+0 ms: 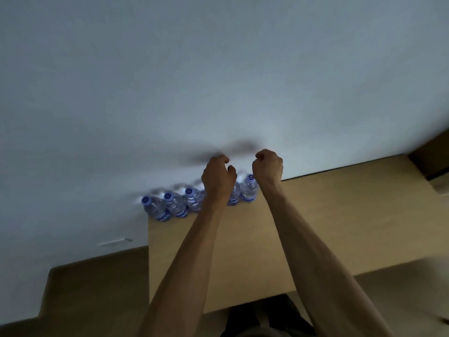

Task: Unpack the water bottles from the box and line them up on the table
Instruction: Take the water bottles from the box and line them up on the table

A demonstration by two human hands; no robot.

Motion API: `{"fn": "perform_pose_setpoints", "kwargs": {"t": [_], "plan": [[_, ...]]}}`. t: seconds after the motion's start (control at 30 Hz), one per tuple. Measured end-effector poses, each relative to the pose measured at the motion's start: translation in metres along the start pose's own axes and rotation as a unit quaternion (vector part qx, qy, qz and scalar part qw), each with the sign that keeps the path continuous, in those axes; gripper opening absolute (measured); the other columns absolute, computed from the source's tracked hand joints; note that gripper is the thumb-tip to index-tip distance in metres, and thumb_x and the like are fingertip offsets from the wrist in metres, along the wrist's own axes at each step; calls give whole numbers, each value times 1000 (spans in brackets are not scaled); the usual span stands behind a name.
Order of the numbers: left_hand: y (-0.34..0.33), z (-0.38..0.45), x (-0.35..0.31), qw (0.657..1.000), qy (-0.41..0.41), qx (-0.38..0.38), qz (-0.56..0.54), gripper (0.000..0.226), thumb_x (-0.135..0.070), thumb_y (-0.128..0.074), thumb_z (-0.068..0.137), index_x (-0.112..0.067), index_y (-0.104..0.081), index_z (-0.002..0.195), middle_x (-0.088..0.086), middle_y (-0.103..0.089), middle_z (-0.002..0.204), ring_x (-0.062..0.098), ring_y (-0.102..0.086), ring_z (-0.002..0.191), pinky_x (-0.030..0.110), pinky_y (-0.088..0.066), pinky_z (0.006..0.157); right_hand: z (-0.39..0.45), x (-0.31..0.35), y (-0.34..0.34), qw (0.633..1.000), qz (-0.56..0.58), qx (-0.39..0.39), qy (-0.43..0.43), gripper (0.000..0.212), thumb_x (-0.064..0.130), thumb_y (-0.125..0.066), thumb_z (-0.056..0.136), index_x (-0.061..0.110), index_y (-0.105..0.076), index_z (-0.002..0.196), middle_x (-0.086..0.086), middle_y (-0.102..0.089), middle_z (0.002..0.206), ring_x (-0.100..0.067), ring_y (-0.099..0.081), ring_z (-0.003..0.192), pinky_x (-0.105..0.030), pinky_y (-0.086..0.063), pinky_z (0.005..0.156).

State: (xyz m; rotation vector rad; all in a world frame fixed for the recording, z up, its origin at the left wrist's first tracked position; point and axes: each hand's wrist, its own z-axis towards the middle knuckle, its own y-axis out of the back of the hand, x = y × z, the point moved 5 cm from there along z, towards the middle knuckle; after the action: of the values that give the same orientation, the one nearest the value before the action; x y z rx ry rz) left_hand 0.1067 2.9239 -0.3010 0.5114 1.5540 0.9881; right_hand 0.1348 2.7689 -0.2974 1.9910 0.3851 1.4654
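At the bottom centre of the frame a dark patch of the person's clothing [262, 317] shows between two bare forearms that reach up the picture. Under the forearms lies a tan cardboard box [328, 227], its flat top filling the middle and right of the frame, with further tan flaps at lower left and lower right.

The left hand [217, 177] sits just left of centre, seen from the back. Its grip is half closed, fingers curled and thumb apart from them, with nothing visibly held. It covers part of the bottle row, so whether it touches a bottle cannot be told.

The right hand [267, 166] is just right of it, the two hands near but apart. Its grip is narrow, the fingers curled into a loose fist around nothing.

Beyond the box's far edge a row of clear water bottles [175, 204] with blue caps and blue labels stands upright on the white counter [97, 117]. The row runs from left of centre up toward the right hand's wrist, bottles touching or just beside one another; three show left of the left hand and two to its right. The picture is blurred, so finer detail is lost.
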Motion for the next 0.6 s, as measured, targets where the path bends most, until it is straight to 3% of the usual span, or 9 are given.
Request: {"fn": "perform_pose_setpoints", "kwargs": {"t": [0.3,0.6], "plan": [[-9,-37,-82,996,-91,10,2,27,-22,-57,91,-16,-65,116,6,-66,116,23,-60,105,29,-41,80,-22,-8,88,998,28,-56,31,32,2,-49,83,8,-71,104,-7,-73,100,-23,-67,89,-22,-44,69],[-67,-128,-237,977,-207,51,-14,27,-23,-58,92,-17,-65,117,4,-67,115,22,-62,105,31,-44,84,-34,-84,248,990,64,-127,17,32,3,-47,82,9,-72,101,-6,-72,99,-22,-66,89,-29,-54,76]]}}
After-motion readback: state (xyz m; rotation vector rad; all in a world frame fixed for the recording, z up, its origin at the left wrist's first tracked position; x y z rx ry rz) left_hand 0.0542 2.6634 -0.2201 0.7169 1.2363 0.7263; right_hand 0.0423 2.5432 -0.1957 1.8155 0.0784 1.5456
